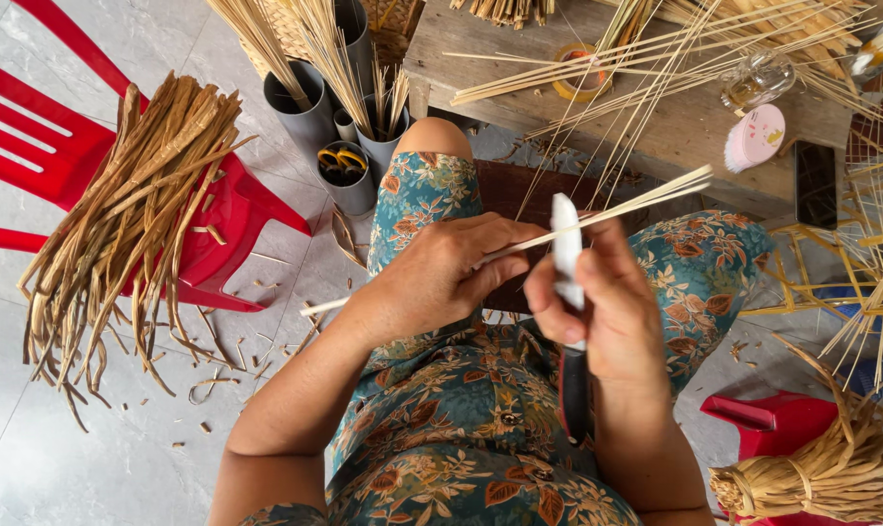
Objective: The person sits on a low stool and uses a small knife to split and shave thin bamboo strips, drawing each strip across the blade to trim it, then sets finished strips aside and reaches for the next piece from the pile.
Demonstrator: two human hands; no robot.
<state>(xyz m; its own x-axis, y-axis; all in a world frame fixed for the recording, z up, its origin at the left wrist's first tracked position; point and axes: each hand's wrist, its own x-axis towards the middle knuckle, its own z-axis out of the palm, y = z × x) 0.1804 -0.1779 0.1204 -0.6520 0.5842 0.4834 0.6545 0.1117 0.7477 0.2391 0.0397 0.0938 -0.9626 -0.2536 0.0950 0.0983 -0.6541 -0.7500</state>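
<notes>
Mid-frame: left hand (441, 268) pinches thin pale strips (617, 206), right hand (597, 302) fist-closed on white-bladed knife (566, 248) laid against them, looks like the splitting/shaving step; next stroke needs steady blade angle along the grain

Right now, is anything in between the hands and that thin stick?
Nothing visible. The left hand already pinches the thin split stick in its fingers, and the right hand holds a white-bladed knife right against it, over the lap.
</notes>
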